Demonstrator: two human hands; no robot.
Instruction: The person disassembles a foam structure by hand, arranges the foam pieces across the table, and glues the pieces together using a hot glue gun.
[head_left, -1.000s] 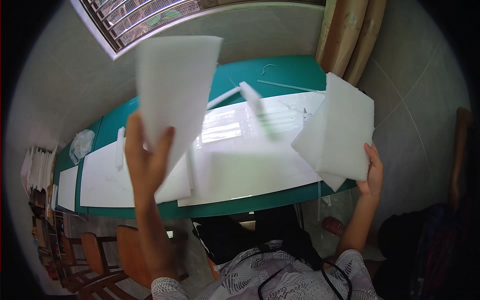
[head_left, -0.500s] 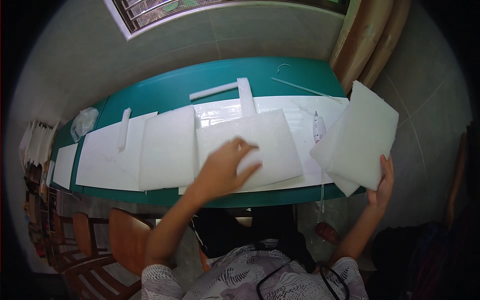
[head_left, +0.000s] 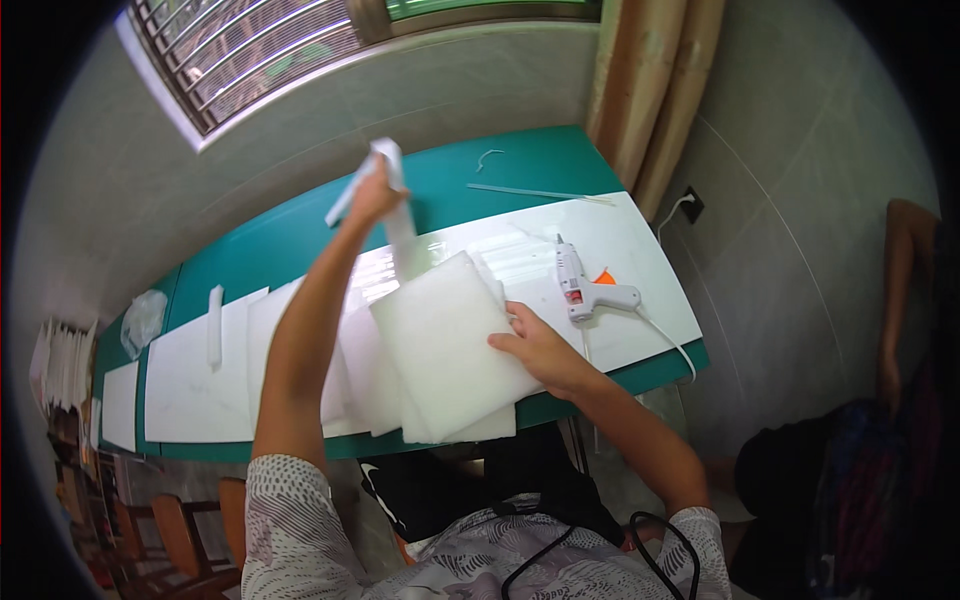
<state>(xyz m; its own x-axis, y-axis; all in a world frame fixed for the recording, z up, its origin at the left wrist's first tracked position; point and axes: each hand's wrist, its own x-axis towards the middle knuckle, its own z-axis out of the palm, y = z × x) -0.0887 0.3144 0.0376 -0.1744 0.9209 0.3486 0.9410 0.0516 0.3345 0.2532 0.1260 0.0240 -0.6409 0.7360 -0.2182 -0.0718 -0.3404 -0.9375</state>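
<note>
My left hand (head_left: 374, 194) is stretched far over the green table (head_left: 300, 235) and grips a white foam strip (head_left: 385, 158) lifted off the surface. A second white strip (head_left: 399, 235) lies just below it. My right hand (head_left: 538, 346) rests flat on the right edge of a stack of white foam boards (head_left: 448, 345) near the table's front edge. A white hot glue gun (head_left: 588, 287) lies on a glossy white sheet (head_left: 620, 240) to the right of that hand.
More white boards (head_left: 190, 370) cover the table's left part, with a short white strip (head_left: 214, 325) on them. A crumpled plastic bag (head_left: 143, 318) sits at far left. A thin rod (head_left: 540, 193) lies at the back. Wooden chairs (head_left: 165, 525) stand at lower left, a curtain (head_left: 650, 90) at the back right.
My right hand has laid its stack of boards down on the table front. My left hand left the boards, reached to the back and lifted a white strip.
</note>
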